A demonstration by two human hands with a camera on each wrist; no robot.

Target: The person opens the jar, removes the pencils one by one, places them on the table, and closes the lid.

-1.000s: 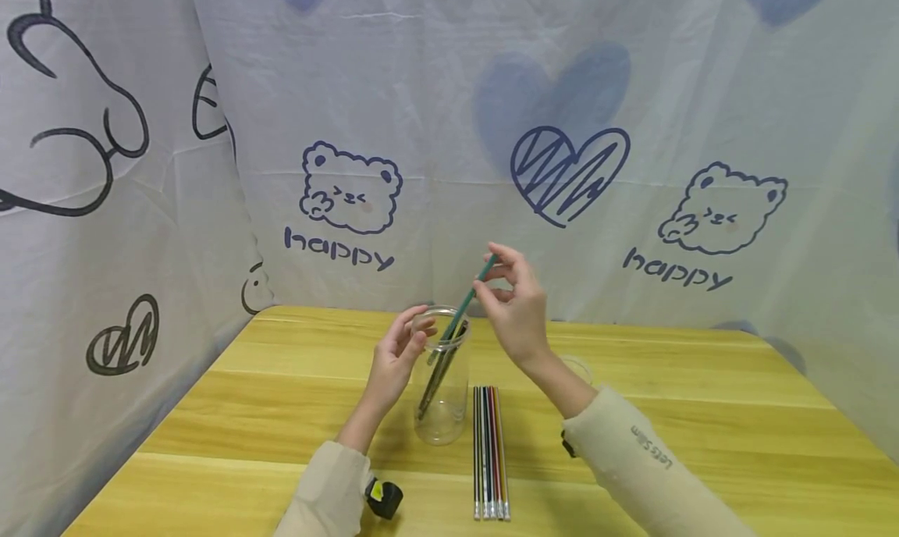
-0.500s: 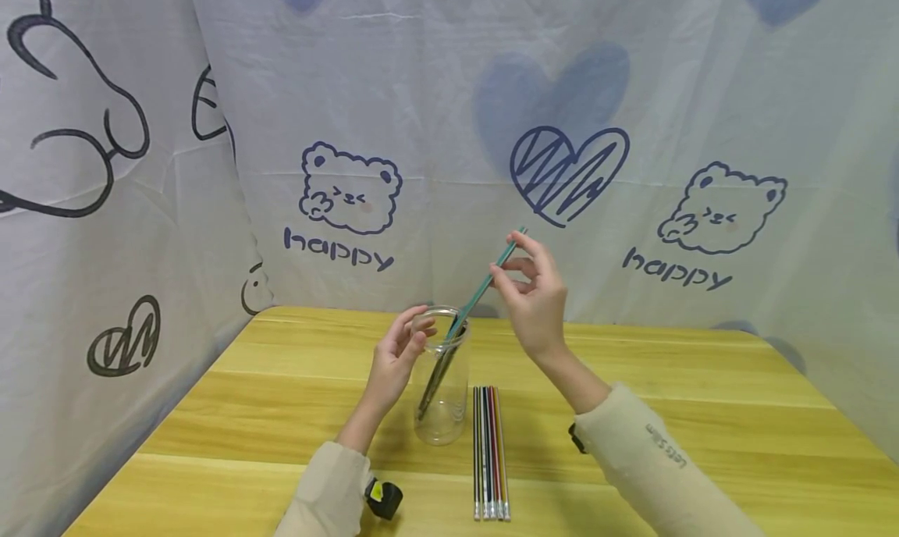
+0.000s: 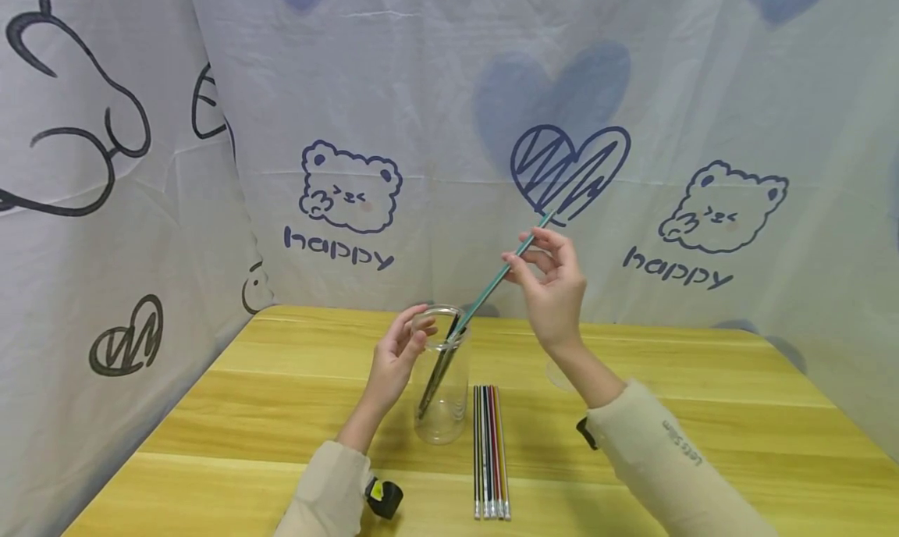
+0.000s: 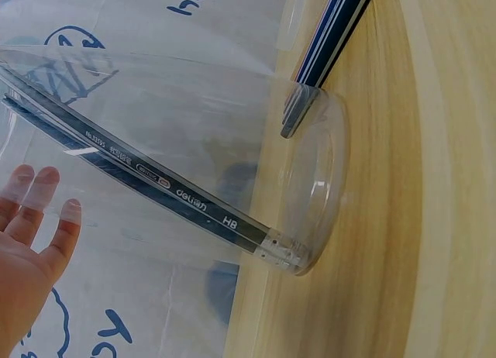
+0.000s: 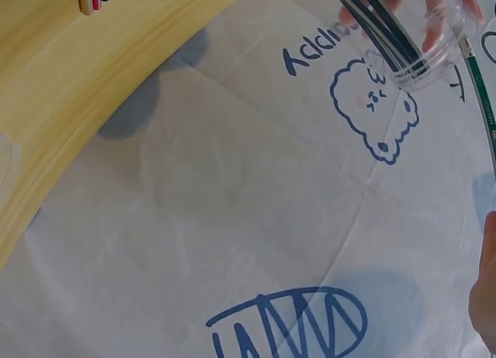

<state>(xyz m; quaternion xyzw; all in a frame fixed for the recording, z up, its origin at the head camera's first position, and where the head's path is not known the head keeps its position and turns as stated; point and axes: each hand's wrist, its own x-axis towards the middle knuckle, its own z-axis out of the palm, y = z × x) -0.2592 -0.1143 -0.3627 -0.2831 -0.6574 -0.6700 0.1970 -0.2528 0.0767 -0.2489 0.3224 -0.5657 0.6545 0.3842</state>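
Observation:
A clear plastic jar [image 3: 449, 432] stands upright on the table. My left hand [image 3: 393, 361] holds it near the rim from the left, fingers behind and thumb in front. Several dark pencils [image 4: 174, 180] lean inside it, eraser ends at the bottom; one shows "deli" and "HB". My right hand [image 3: 558, 299] pinches a green pencil [image 3: 490, 286] between thumb and fingertips, above and right of the jar. The pencil slants down to the jar's mouth; in the right wrist view its eraser end [image 5: 465, 44] is at the rim.
Right of the jar, several pencils [image 3: 492, 451] lie side by side on the wooden table [image 3: 281, 412], eraser ends toward me. A clear round lid [image 3: 558, 377] lies partly behind the right forearm. A printed cloth [image 3: 435, 131] hangs behind the table.
My right hand has moved up and to the right, drawing the green pencil mostly out of the jar. The left hand and the jar have stayed in place.

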